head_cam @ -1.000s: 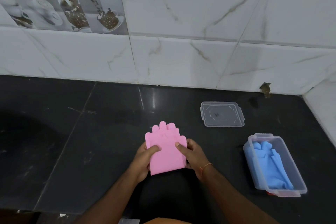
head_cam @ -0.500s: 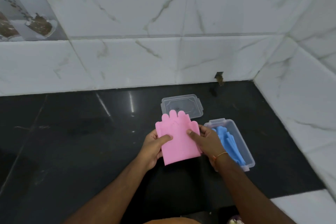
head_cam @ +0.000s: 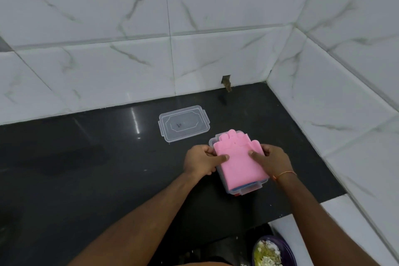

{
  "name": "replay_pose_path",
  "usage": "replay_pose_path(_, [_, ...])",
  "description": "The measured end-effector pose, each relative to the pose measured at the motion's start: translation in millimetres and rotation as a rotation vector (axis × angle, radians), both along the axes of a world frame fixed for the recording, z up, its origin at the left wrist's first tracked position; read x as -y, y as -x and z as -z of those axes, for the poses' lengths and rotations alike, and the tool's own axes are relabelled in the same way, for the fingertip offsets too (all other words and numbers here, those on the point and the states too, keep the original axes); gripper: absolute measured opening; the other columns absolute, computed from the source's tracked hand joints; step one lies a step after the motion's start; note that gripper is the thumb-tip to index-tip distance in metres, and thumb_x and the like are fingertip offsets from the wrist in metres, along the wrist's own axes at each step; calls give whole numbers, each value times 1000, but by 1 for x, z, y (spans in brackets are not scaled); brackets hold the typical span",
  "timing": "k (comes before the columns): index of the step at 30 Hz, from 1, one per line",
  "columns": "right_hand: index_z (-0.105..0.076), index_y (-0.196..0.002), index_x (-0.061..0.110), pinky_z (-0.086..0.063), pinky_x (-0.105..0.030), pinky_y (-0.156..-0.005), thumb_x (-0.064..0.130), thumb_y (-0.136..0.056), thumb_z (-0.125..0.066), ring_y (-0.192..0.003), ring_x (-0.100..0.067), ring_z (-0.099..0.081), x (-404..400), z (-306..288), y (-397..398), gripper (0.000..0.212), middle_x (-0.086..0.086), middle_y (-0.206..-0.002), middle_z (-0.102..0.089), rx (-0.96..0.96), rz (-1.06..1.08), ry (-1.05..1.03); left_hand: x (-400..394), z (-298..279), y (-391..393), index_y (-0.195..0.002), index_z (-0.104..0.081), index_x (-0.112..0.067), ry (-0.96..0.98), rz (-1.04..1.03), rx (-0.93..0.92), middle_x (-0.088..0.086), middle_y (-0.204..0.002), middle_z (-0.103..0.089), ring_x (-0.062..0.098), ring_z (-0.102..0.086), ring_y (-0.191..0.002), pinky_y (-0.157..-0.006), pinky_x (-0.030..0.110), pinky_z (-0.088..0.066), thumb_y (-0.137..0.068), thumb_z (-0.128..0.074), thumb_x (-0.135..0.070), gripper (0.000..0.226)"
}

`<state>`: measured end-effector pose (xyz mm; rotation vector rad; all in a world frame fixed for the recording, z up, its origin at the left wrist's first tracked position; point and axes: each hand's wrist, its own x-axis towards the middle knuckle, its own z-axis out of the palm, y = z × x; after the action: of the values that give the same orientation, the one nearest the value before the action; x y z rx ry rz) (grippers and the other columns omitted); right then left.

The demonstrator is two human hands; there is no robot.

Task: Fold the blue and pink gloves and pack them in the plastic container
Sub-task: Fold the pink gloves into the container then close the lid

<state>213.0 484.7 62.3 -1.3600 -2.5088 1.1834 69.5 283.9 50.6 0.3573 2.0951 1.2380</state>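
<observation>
The folded pink gloves (head_cam: 238, 158) lie flat over the open top of the clear plastic container (head_cam: 246, 190), fingers pointing away from me. My left hand (head_cam: 203, 161) grips their left edge with the thumb on top. My right hand (head_cam: 269, 160) grips the right edge the same way. Only a thin strip of the blue gloves (head_cam: 250, 185) shows under the pink ones at the container's near end. The container stands on the black countertop (head_cam: 108, 168).
The clear lid (head_cam: 184, 123) lies flat on the counter behind and left of the container. White tiled walls meet in a corner at the right. A purple bowl of food (head_cam: 273, 251) sits below the counter's near right edge.
Both hands carried the pink gloves to the right, from in front of me to over the container, which now hides most of the blue gloves. The camera swung right too.
</observation>
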Motion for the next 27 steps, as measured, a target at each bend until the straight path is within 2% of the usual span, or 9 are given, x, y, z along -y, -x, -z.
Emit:
replay_pose_path(3, [-71, -128, 23, -57, -37, -81, 52, -92, -69, -82, -8, -64, -3, 8, -3, 46, 7, -103, -71, 26, -4, -99, -10, 6, 0, -78, -75, -15, 121, 72, -165, -3, -69, -78, 20, -76, -64, -64, 42, -65, -70, -94, -57, 47])
replay_pose_path(6, [-69, -130, 25, -48, -30, -77, 56, -92, -67, -77, -5, -57, 2, 10, 2, 49, 11, -98, -62, 83, -39, -258, -10, 11, 0, -76, -68, -21, 257, 135, -281, -10, -70, -75, 9, -71, -67, -66, 43, -62, -68, -86, -70, 53])
replay_pose_path(8, [-66, -136, 27, -52, -31, -82, 60, -91, -67, -86, -10, -57, 8, 8, 4, 56, 8, -105, -56, 160, -91, -324, -6, 12, -1, -82, -56, -31, 321, 158, -352, -15, -75, -69, 2, -65, -70, -57, 37, -51, -65, -79, -81, 57])
replay_pose_path(11, [-51, -151, 26, -54, -45, -102, 69, -86, -68, -117, -22, -59, 12, -1, 3, 80, -2, -139, -54, 267, -120, -327, -1, 9, 3, -93, -48, -38, 296, 197, -468, -18, -83, -64, -1, -59, -74, -57, 31, -44, -66, -69, -88, 61])
replay_pose_path(14, [-46, -154, 27, -49, -50, -110, 68, -84, -73, -135, -29, -51, 18, -20, -4, 85, -3, -154, -47, 246, -69, -425, -3, -5, 11, -116, -59, -39, 166, 330, -659, -19, -106, -65, 4, -61, -92, -78, 33, -57, -83, -71, -73, 48])
replay_pose_path(17, [-59, -140, 27, -54, -45, -104, 52, -90, -74, -120, -23, -61, 35, -31, -13, 57, -3, -139, -60, 85, -94, -541, -14, -21, 20, -132, -66, -30, 7, 592, -876, -8, -131, -67, 14, -63, -115, -101, 42, -58, -95, -76, -41, 40])
replay_pose_path(20, [-60, -140, 27, -56, -36, -98, 44, -98, -67, -106, -17, -64, 52, -29, -15, 46, -1, -128, -65, 122, -183, -510, -38, -30, 22, -145, -62, -25, 59, 949, -964, 0, -152, -60, 23, -56, -139, -116, 45, -50, -99, -72, -17, 48])
replay_pose_path(23, [-48, -151, 29, -54, -33, -102, 45, -101, -61, -114, -16, -62, 57, -21, -12, 54, 0, -137, -61, 275, -246, -469, -60, -31, 18, -151, -60, -21, 121, 1109, -1003, 2, -153, -60, 26, -55, -141, -111, 47, -53, -99, -68, -4, 56])
replay_pose_path(27, [-48, -152, 29, -53, -31, -97, 42, -100, -62, -112, -17, -61, 52, -16, -5, 55, 0, -133, -62, 320, -268, -500, -75, -26, 21, -153, -56, -23, 220, 1124, -977, 1, -149, -61, 26, -61, -133, -105, 44, -55, -105, -63, -9, 50])
